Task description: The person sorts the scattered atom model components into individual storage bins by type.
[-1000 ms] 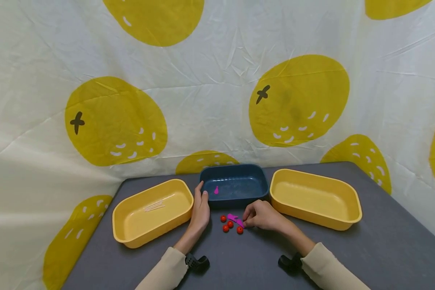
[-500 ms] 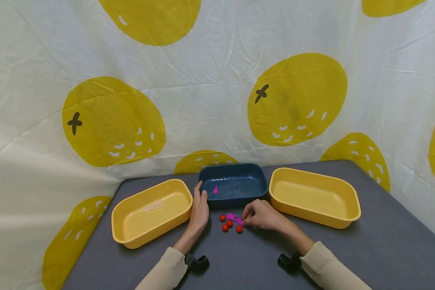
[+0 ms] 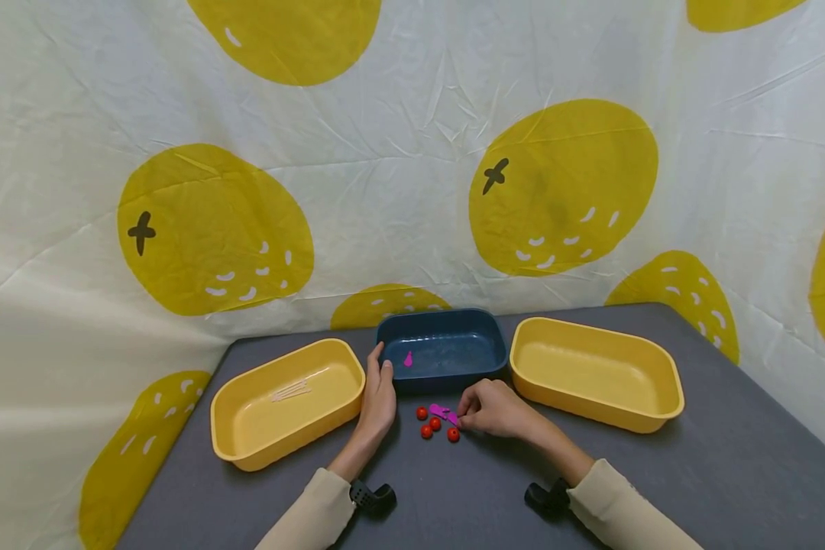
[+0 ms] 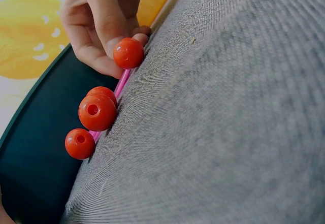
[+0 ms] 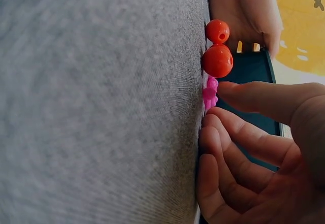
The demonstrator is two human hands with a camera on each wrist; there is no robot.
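Note:
My right hand (image 3: 498,409) pinches the near right end of a small flat pink plastic piece (image 3: 450,417) on the table, thumb and index fingertip at it. In the right wrist view, the thumb and curled fingers close around the pink piece (image 5: 210,93). Another pink piece (image 3: 436,410) lies against it on the left. Several round red beads (image 3: 453,435) with holes sit around them, some seen larger in the left wrist view. My left hand (image 3: 380,401) rests with straight fingers along the left wall of the dark blue bin (image 3: 447,382), its thumb at the rim.
Inside the blue bin lies one pink piece (image 3: 409,359). A yellow bin (image 3: 247,458) on the left holds several thin pale sticks (image 3: 292,390). Another yellow bin (image 3: 591,416) stands on the right, close to the blue one. A patterned cloth (image 3: 412,214) hangs behind the grey table (image 3: 454,504).
My right fingertips have shifted slightly left at the pink piece's end. My left hand stays at the blue bin, and the beads lie as before.

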